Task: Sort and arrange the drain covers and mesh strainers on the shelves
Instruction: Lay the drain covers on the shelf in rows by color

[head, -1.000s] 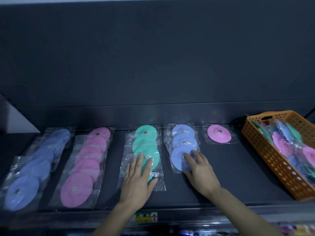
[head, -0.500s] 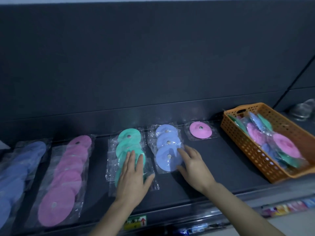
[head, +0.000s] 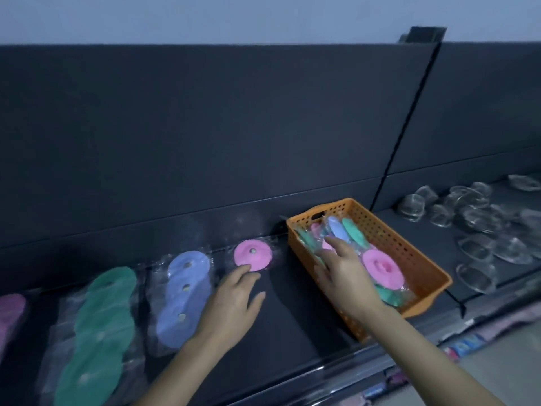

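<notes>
Bagged drain covers lie in rows on the dark shelf (head: 287,317): a green row (head: 99,323), a blue row (head: 184,297) and a single pink cover (head: 253,254). My left hand (head: 234,306) rests flat and open on the shelf, its fingertips touching the pink cover's front edge. My right hand (head: 342,271) reaches into the orange basket (head: 421,265), fingers spread over the mixed bagged covers there, index finger touching a blue one (head: 336,228). It grips nothing that I can see.
Part of another pink row (head: 10,312) shows at the far left edge. Several clear mesh strainers in plastic (head: 480,227) lie on the adjoining shelf section to the right, beyond a vertical divider (head: 407,118). Coloured goods show below the shelf's front lip.
The view has swung right. My left hand left the green row and now touches the single pink cover. My right hand left the blue row and moved into the orange basket.
</notes>
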Demonstrator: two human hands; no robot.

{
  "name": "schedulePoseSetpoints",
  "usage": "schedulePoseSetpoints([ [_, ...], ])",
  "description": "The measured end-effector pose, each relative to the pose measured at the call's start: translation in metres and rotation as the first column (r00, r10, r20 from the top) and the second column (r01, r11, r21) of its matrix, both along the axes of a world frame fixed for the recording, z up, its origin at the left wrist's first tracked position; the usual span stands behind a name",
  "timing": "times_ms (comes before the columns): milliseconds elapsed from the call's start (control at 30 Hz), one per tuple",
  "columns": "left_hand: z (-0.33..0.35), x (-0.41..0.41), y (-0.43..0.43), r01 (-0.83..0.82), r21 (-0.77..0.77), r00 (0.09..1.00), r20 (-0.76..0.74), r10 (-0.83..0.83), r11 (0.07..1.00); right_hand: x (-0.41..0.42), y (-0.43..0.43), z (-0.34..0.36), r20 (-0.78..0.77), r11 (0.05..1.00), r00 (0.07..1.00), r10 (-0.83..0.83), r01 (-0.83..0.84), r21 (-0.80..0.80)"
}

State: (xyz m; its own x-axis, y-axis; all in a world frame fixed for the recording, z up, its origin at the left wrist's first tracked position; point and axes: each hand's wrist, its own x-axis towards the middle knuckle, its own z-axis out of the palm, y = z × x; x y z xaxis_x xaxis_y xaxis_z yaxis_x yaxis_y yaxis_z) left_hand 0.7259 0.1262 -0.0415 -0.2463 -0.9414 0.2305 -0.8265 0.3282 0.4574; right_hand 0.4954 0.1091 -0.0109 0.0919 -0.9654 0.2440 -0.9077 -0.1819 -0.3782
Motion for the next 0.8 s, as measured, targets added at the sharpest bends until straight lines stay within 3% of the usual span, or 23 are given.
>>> schedulePoseSetpoints([
  [200, 0.008, -0.076, -0.023, 0.07, -0.023, 0.997, -0.012, -0.07, 0.997, -0.093, -0.022, -0.013, -0.147, 0.971, 0.987, -0.068, 0.099, 0.218],
  [433, 0.018, -0.137, -0.043, 0.091, -0.066, 0.996, 0.013, -0.09, 0.994, -0.136, -0.038, -0.028, -0.062, 0.835, 0.997, 0.046, -0.004, 0.55],
  [600, 0.018, -0.161, -0.064, 0.098, -0.029, 0.971, 0.22, -0.09, 0.995, -0.147, -0.047, -0.034, -0.07, 0.869, 0.984, 0.165, -0.112, 0.481],
  [800, 0.021, -0.187, -0.087, 0.178, 0.24, 0.794, 0.538, -0.284, 0.954, -0.16, -0.053, -0.037, 0.065, 0.944, 0.996, 0.067, -0.085, 0.319],
])
